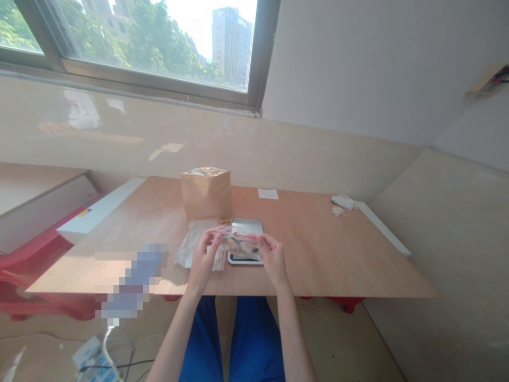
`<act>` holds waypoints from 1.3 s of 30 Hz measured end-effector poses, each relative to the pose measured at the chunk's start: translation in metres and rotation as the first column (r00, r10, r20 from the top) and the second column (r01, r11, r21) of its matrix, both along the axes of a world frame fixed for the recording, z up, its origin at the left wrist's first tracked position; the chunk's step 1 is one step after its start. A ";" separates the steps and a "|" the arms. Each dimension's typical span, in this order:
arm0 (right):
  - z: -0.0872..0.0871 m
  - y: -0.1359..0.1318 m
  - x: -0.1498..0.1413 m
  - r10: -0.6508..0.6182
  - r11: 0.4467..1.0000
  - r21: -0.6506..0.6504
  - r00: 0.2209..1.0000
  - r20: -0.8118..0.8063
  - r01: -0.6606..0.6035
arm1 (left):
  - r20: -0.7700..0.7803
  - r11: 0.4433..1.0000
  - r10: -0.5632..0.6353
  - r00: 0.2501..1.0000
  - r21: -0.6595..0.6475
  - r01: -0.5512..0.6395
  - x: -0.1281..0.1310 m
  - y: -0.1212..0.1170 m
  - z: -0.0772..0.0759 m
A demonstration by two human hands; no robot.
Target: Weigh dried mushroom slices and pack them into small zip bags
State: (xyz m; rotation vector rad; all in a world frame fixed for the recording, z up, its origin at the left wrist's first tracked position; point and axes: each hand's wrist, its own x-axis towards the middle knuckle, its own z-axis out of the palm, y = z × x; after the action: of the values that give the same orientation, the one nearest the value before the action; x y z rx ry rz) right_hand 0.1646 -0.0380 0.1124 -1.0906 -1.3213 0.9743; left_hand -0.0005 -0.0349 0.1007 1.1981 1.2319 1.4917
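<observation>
While pinched at both ends between left hand (202, 260) and right hand (273, 259), a clear zip bag (238, 245), low centre of the frame, just over a digital scale (246, 227); risk of slip and spill from a slackened pinch.

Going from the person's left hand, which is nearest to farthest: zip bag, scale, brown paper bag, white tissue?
From the left hand:
1. Clear zip bag, held.
2. Digital scale, under it.
3. Kraft paper bag, straight ahead.
4. White tissue, far right table end.
</observation>
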 end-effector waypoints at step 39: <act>-0.015 -0.009 0.019 -0.089 0.995 -0.035 0.996 0.031 0.091 | -0.167 0.960 0.269 0.949 0.120 -0.251 0.001 -0.002 -0.016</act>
State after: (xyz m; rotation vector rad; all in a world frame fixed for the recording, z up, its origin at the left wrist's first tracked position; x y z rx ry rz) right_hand 0.1840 -0.0471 0.0972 -1.1865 -1.2710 0.9221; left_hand 0.0004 -0.0368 0.0844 1.2983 1.5032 1.6790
